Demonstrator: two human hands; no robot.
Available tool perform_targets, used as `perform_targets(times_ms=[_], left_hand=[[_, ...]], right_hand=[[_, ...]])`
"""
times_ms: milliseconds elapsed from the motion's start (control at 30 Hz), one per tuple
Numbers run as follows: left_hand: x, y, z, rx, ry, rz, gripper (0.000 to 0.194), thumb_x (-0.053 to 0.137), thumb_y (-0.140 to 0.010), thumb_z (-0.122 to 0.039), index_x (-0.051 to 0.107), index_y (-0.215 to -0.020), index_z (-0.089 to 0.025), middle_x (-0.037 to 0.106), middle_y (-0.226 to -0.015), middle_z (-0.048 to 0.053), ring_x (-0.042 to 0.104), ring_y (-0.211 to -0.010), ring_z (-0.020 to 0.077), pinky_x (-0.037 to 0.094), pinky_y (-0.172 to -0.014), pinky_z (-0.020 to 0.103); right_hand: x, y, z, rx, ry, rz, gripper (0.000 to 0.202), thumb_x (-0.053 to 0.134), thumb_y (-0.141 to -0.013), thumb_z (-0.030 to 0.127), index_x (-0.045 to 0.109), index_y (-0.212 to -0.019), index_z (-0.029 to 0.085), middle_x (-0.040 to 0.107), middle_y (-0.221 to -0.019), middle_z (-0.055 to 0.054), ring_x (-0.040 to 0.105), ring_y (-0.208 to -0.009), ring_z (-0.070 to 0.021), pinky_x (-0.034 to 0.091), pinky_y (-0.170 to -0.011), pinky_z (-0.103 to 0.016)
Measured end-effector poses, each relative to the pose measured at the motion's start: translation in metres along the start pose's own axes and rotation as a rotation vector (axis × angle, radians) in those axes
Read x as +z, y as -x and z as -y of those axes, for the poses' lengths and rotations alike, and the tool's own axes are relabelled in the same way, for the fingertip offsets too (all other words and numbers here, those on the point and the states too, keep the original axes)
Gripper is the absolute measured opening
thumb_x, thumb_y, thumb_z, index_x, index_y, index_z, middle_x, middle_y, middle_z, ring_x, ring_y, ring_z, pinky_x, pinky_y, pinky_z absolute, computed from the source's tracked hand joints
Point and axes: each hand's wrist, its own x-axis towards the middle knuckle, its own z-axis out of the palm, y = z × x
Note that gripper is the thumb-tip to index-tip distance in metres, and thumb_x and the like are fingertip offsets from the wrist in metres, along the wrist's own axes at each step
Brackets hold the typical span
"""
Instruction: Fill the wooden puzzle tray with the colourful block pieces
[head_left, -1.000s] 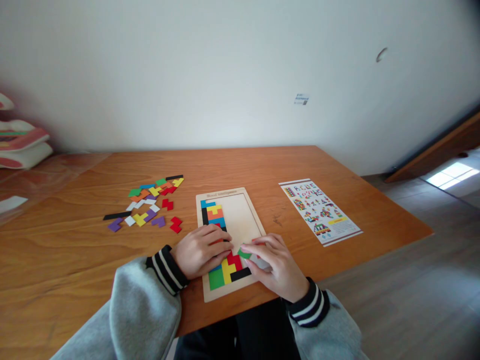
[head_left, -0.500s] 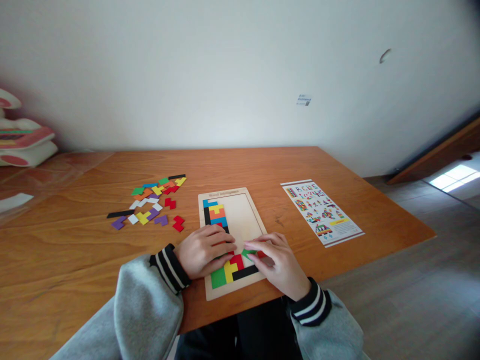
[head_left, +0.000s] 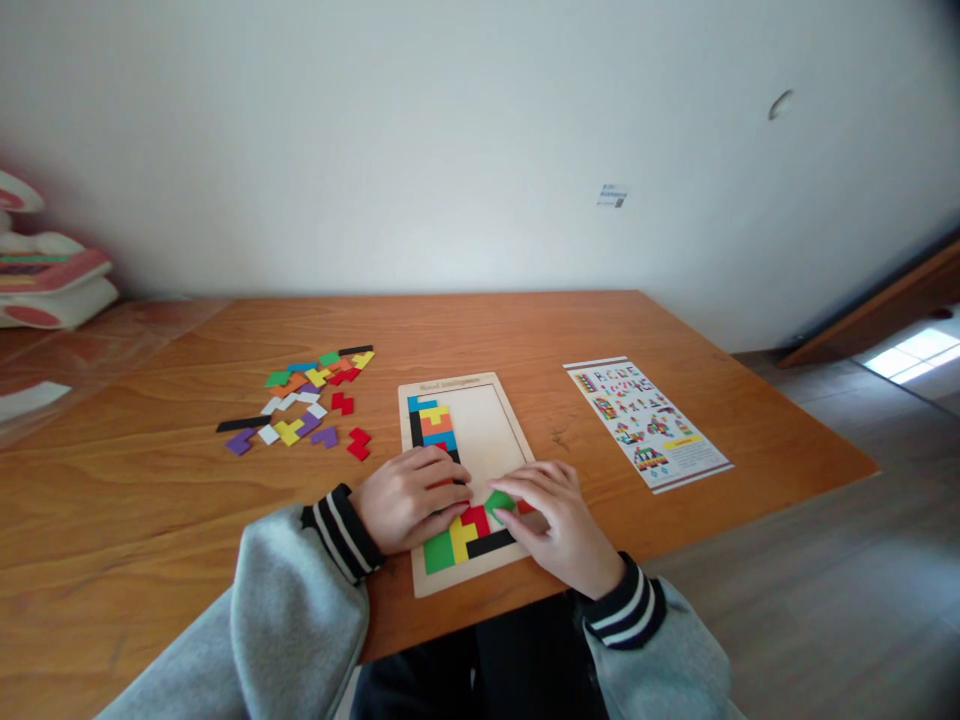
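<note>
A wooden puzzle board (head_left: 480,432) lies in front of me, with coloured block pieces along its left side and near edge. My left hand (head_left: 416,500) rests flat over the board's left side, fingers stretched out, hiding some pieces. Between the thumb and fingers of my right hand (head_left: 551,515) is a green puzzle piece (head_left: 499,503), over the lower right part of the board. Beside it sit a red piece (head_left: 476,519) and a long black piece (head_left: 491,543). A green square piece (head_left: 437,552) and a yellow piece (head_left: 461,540) fill the near left corner.
Several loose pieces in many colours, among them a red piece (head_left: 359,444) and a black bar (head_left: 243,425), are scattered left of the board. A printed pattern sheet (head_left: 646,425) lies to the right on the wooden table (head_left: 480,330). A wall (head_left: 450,150) stands behind.
The green piece has turned in my right fingers, and more of it shows. My left hand stays on the board. The view has shifted slightly.
</note>
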Motion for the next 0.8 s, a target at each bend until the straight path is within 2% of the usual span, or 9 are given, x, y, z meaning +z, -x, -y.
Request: perform_targets(times_ms=[200,333,467,800], left_hand=[[0.0013,0.0011,0.0002,-0.003,0.004,-0.01,0.013,0.058,-0.095,-0.023,0.07,-0.1,-0.019,0.074,-0.103,0.007,0.065,-0.093,0.0188,0.055,-0.086,0.033],[0.0019,0.0023,0.0011,-0.007,0.008,0.0,0.015,0.057,-0.096,-0.023,0.07,-0.101,-0.02,0.073,-0.104,0.007,0.065,-0.094,0.0186,0.055,-0.087,0.033],[0.0007,0.0015,0.001,-0.003,0.011,0.007,0.014,0.059,-0.095,-0.023,0.07,-0.102,-0.02,0.074,-0.104,0.006,0.065,-0.094,0.0182,0.054,-0.088,0.033],[0.0052,0.005,0.0007,-0.029,-0.006,0.038,0.019,0.053,-0.098,-0.028,0.069,-0.105,-0.02,0.074,-0.105,0.007,0.065,-0.095,0.0195,0.053,-0.088,0.035]], right_hand=[[-0.0002,0.0005,0.0008,0.01,0.025,-0.01,0.024,0.072,-0.089,0.027,0.068,-0.112,0.028,0.073,-0.101,-0.002,0.061,-0.101,-0.0225,0.039,-0.091,-0.04],[-0.0015,0.0009,0.0023,-0.007,0.002,-0.015,0.018,0.063,-0.094,0.023,0.068,-0.111,0.027,0.073,-0.098,-0.003,0.062,-0.099,-0.0212,0.041,-0.091,-0.039],[-0.0025,0.0007,0.0037,-0.01,-0.019,-0.015,0.022,0.055,-0.095,0.017,0.066,-0.112,0.026,0.073,-0.098,-0.004,0.062,-0.097,-0.021,0.041,-0.09,-0.04],[0.0007,0.0057,-0.0038,-0.076,0.027,0.007,0.027,0.056,-0.095,0.017,0.064,-0.119,0.028,0.072,-0.101,-0.002,0.063,-0.099,-0.0208,0.041,-0.089,-0.039]])
